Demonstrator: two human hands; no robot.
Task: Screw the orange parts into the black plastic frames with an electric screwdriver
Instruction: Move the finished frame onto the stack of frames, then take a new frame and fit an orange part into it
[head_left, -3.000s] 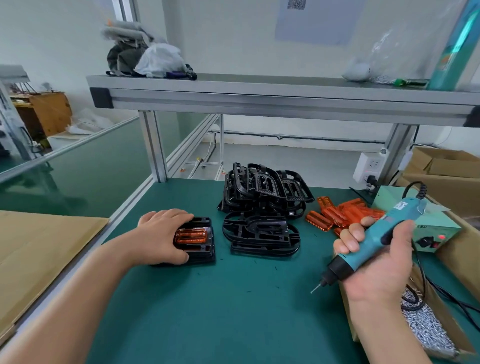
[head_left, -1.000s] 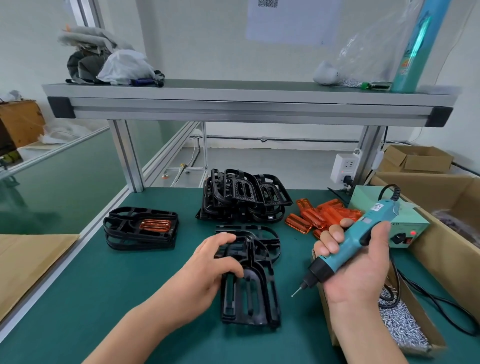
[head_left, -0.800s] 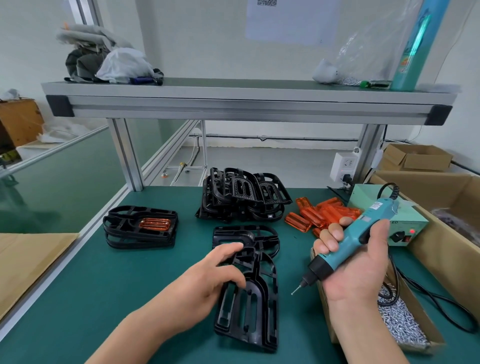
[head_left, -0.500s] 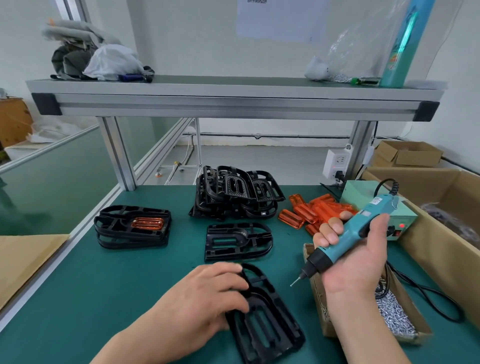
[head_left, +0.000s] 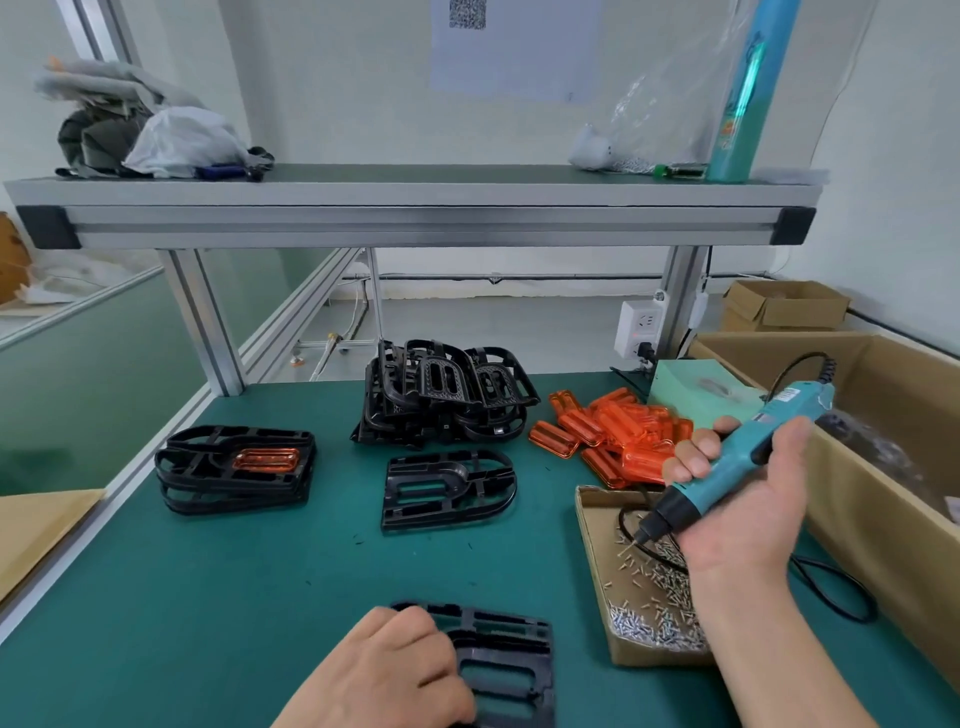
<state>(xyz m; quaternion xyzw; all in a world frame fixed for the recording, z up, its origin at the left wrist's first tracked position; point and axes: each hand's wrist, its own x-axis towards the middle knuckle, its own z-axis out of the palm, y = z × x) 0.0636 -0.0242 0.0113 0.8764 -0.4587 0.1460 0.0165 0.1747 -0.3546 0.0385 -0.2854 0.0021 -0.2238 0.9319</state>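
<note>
Fingers (head_left: 693, 462) curled: left hand (head_left: 384, 675) on frame (head_left: 506, 670); right hand (head_left: 743, 514) round screwdriver (head_left: 737, 457) above screw box (head_left: 649, 656).

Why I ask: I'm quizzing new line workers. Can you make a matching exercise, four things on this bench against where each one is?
Things:
1. screwdriver
2. screws
3. loose orange parts
4. nearest frame

Places:
A. held by the left hand
B. gripped in the right hand
C. in the small cardboard box
D. heaped beside the pile of black frames

Pairs: 1-B, 2-C, 3-D, 4-A.
</note>
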